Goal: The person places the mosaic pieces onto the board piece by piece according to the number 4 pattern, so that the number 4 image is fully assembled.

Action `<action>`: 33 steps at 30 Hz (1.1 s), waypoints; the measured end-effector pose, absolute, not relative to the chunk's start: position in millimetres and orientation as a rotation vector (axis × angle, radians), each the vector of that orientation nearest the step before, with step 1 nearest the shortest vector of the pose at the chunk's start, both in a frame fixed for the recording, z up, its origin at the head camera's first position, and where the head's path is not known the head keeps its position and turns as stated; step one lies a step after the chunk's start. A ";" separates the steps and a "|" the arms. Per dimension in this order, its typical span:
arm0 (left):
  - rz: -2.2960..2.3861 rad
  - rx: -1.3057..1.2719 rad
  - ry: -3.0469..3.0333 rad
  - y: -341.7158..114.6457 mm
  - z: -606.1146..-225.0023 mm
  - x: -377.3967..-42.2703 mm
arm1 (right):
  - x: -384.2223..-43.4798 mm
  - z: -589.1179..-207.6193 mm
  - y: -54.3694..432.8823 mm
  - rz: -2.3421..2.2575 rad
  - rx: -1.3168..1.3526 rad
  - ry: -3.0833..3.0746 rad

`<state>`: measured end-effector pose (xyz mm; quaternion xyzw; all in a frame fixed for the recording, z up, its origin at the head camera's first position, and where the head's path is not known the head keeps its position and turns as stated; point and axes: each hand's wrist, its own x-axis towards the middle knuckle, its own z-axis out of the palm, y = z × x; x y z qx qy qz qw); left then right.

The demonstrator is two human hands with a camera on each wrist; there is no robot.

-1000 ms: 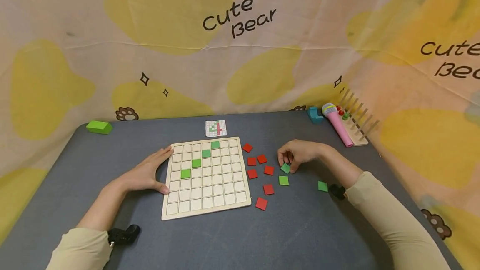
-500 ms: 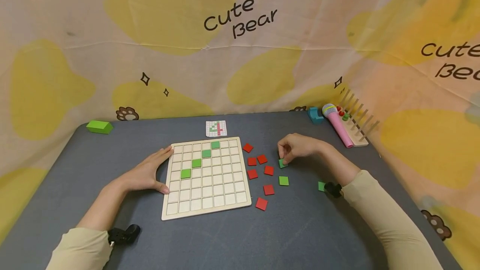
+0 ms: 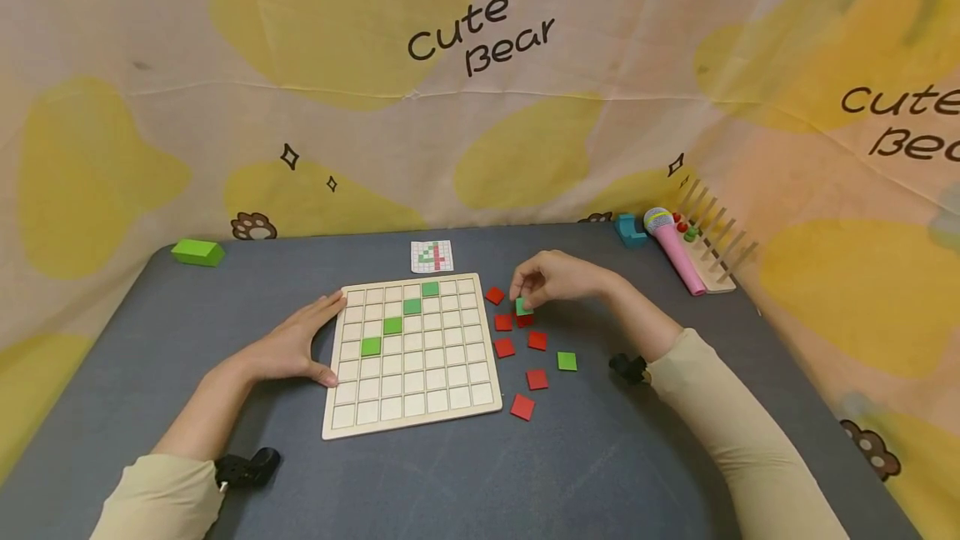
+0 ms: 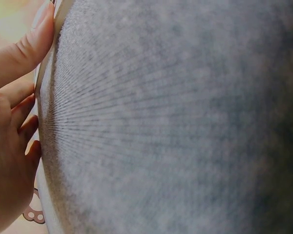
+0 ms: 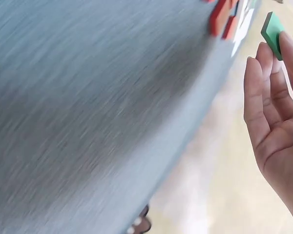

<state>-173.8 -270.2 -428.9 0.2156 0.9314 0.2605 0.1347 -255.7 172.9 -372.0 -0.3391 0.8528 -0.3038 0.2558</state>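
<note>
A wooden grid board point(image 3: 415, 427) lies on the table with several green tiles point(image 3: 393, 326) in a diagonal line of its cells. My left hand point(image 3: 288, 347) rests at the board's left edge, thumb and fingers spread along it. In the head view my right hand point(image 3: 561, 277) pinches a green tile point(image 3: 523, 307) above the red tiles right of the board. The right wrist view shows that green tile point(image 5: 272, 35) between thumb and fingertips, raised off the table. Several red tiles point(image 3: 537, 379) and one loose green tile point(image 3: 567, 362) lie beside the board.
A small pattern card point(image 3: 432, 257) with a green and red figure lies behind the board. A green block point(image 3: 198, 252) is at the back left. A blue block point(image 3: 630, 230), a pink toy microphone point(image 3: 678, 257) and a pegged wooden board point(image 3: 723, 282) stand at the back right.
My right hand has picked the green tile up off the table and carried it left toward the board. My left hand has stayed at the board's edge.
</note>
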 end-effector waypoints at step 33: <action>0.789 0.635 2.690 -269.3 -425.4 -170.4 | -241.2 -371.1 16.4 -0.918 -1.122 2.185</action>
